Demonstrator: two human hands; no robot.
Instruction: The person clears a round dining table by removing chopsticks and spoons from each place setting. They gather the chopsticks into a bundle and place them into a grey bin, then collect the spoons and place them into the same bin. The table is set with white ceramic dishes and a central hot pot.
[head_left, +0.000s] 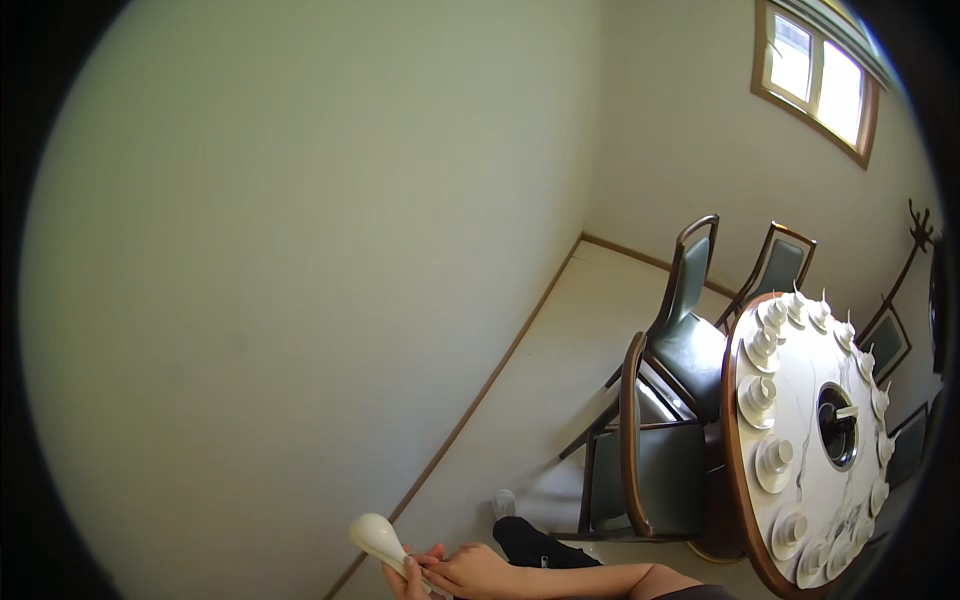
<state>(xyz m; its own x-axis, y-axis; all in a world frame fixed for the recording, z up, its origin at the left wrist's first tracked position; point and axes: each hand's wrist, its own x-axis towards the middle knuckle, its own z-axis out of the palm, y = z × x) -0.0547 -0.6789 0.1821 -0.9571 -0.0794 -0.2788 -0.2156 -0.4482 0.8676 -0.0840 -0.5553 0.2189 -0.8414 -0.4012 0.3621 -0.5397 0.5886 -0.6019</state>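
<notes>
At the bottom edge, left of the middle, my left hand (405, 583) is closed around the handle of a glossy white soup spoon (377, 535). Its rounded bowl points up and left; whether more than one spoon is stacked there cannot be told. My right hand (472, 571) reaches in from the right, its fingers against my left hand and the spoon's handle. Whether it grips anything is hidden. To the right stands a round marble-patterned table (806, 420) with a dark wooden rim. Around it are several place settings of white cups (780, 453) on saucers and plates.
Wooden chairs with grey-green padding (686, 360) stand close to the table's near side. A dark round recess (837, 426) with a white object sits at its centre. A plain wall (300, 262) with brown skirting fills the left. My leg and white shoe (504, 504) show below.
</notes>
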